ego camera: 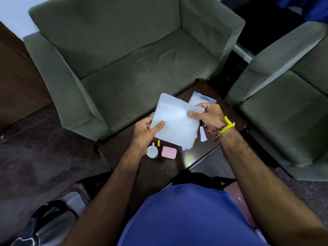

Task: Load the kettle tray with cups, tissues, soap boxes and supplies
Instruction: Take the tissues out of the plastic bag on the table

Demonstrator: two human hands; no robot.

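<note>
A stack of white tissues (174, 121) is held above a small dark table (156, 173). My left hand (144, 133) grips its lower left corner, thumb on top. My right hand (208, 115) pinches its right edge. Below the stack, on the table, stand a white cup (152, 151) and a pink soap box (169, 152). A small yellow sachet (158, 143) lies beside the cup. A clear plastic packet (199, 99) lies behind the tissues, and a white paper strip (202, 134) lies to the right. The tissues hide part of the table.
A green armchair (127, 68) stands behind the table and a second green armchair (287, 107) to the right. A steel kettle with a black handle (53, 219) sits at the lower left near the floor. Dark floor surrounds the table.
</note>
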